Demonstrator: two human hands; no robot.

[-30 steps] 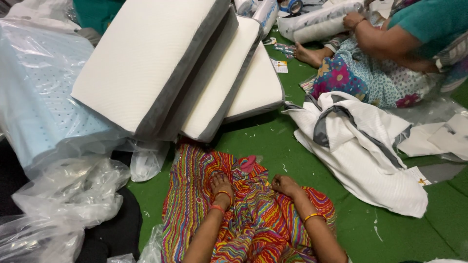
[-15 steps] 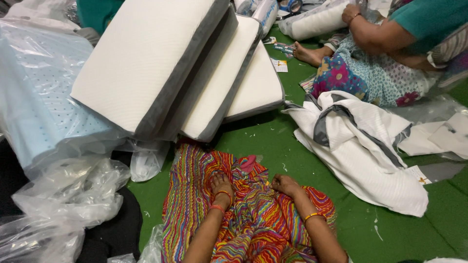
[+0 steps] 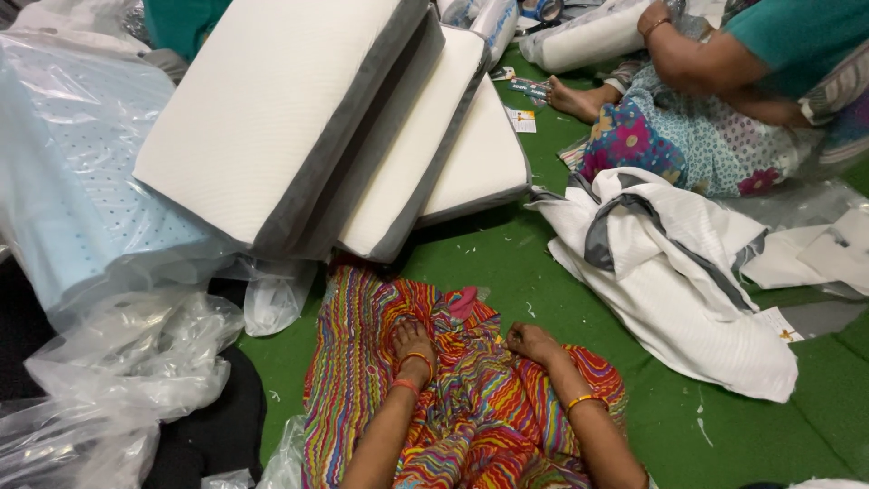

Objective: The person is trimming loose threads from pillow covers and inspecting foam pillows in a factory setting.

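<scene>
Nearest, left hand resting knuckles-up on the striped multicoloured cloth over the lap, fingers curled down into the folds, nothing lifted; right hand just beside it, loosely closed, fingertips pressing the same cloth; bangles on both wrists; grip under the fingers impossible to tell. Left of the lap, crumpled clear plastic bags; right of it, an empty white pillow cover with grey edging heaped on the green floor mat. Further off, three white foam pillows with grey sides leaning in a stack; a pale blue foam slab in plastic at left. Farthest, a seated co-worker's arm on a rolled white pillow.
</scene>
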